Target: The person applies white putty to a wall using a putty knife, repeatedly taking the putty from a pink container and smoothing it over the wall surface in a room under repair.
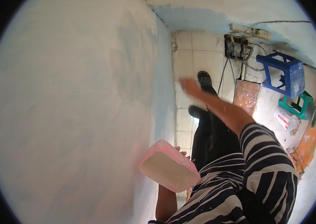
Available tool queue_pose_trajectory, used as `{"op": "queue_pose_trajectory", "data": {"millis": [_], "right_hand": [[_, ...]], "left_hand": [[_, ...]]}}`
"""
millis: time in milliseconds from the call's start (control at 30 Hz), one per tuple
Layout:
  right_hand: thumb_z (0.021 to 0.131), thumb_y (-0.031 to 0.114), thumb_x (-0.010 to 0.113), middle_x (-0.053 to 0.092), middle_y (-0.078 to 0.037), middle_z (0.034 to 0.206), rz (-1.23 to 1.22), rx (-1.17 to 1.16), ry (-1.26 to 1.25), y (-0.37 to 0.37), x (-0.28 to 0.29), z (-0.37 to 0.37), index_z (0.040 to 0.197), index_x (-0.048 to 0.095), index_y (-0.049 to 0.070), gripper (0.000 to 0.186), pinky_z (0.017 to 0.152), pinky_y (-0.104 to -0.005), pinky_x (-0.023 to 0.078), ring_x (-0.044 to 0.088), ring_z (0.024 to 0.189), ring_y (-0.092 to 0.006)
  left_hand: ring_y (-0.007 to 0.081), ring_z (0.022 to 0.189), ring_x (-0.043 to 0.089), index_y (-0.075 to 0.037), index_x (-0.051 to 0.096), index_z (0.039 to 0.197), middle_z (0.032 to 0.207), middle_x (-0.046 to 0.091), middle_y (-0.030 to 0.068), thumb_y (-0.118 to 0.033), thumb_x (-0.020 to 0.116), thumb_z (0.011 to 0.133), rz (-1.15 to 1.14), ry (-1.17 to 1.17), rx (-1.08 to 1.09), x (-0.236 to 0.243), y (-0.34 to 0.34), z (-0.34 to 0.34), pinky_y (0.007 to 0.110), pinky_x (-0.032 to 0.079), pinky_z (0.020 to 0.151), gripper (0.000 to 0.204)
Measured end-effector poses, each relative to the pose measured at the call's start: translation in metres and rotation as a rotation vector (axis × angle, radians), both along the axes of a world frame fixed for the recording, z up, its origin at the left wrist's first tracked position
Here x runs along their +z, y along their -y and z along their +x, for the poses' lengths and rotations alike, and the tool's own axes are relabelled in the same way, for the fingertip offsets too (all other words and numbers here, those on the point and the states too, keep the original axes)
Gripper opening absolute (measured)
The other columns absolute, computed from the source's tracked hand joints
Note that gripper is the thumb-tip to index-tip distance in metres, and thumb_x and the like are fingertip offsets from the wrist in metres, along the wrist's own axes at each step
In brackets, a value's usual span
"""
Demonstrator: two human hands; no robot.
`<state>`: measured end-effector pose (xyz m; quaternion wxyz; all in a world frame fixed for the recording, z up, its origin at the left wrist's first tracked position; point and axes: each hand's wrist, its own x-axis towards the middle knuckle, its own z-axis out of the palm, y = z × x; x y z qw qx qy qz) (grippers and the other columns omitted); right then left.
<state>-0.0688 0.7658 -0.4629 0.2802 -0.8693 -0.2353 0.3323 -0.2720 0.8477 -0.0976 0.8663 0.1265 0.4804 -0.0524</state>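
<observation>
My left hand [183,152] holds a pink rectangular tub [162,146] from beneath and behind, with a few fingertips showing past its far edge. Off-white, paste-like material [167,171] fills the tub, and the pink rim is smeared with it. Stretched out ahead, my right hand [189,87] is blurred by motion over the floor near my shoes; whether it holds anything cannot be made out. Close on the left rises a wall [72,112] coated off-white with blue-grey patches, and the tub is right beside it.
A blue plastic stool [295,77] lies tipped on the tiled floor [183,59] at right. Near it are a green stool [306,101] and a white bucket [285,118]. Cables run from dark equipment [236,47] by the far wall. My shoes [204,79] stand on the tiles.
</observation>
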Motion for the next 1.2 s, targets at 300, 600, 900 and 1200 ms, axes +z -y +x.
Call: {"op": "queue_pose_trajectory", "data": {"millis": [300, 600, 900, 1200], "right_hand": [[0.101, 0.024, 0.040, 0.063, -0.006, 0.102, 0.470, -0.509, 0.032, -0.084, 0.063, 0.074, 0.140, 0.045, 0.020, 0.040, 0.081, -0.0329, 0.047, 0.061, 0.088, -0.0177], [0.096, 0.022, 0.048, 0.066, -0.023, 0.095, 0.272, -0.536, -0.416, -0.002, 0.042, -0.095, 0.117, 0.065, 0.010, 0.029, 0.080, -0.0436, 0.050, 0.065, 0.089, -0.0368], [0.094, 0.001, 0.045, 0.060, -0.012, 0.129, 0.752, -0.736, -0.109, -0.086, 0.100, -0.100, 0.135, 0.054, 0.019, 0.046, 0.093, -0.0306, 0.047, 0.064, 0.106, -0.0203], [0.099, 0.024, 0.046, 0.066, -0.023, 0.092, 0.386, -0.582, -0.189, -0.022, 0.092, -0.075, 0.120, 0.063, 0.007, 0.032, 0.065, -0.0373, 0.050, 0.062, 0.066, -0.0290]], "left_hand": [[0.0333, 0.114, 0.052, -0.017, 0.037, 0.140, 0.136, 0.045, 0.0117, -0.043, 0.059, 0.090, 0.050, -0.069, 0.000, 0.007, -0.004, 0.017, 0.054, 0.044, 0.099, 0.060], [0.0312, 0.110, 0.053, -0.011, 0.039, 0.136, 0.130, 0.047, 0.0117, -0.036, 0.060, 0.091, -0.092, -0.012, 0.088, 0.004, -0.004, 0.002, 0.054, 0.048, 0.095, 0.056], [0.0303, 0.112, 0.051, -0.011, 0.039, 0.136, 0.132, 0.046, 0.0099, -0.037, 0.057, 0.093, 0.130, -0.263, -0.038, 0.013, 0.011, -0.034, 0.054, 0.048, 0.095, 0.053], [0.0309, 0.114, 0.050, -0.012, 0.038, 0.137, 0.133, 0.045, 0.0104, -0.037, 0.057, 0.093, 0.107, -0.059, 0.070, 0.008, 0.005, -0.118, 0.055, 0.045, 0.099, 0.055]]}}
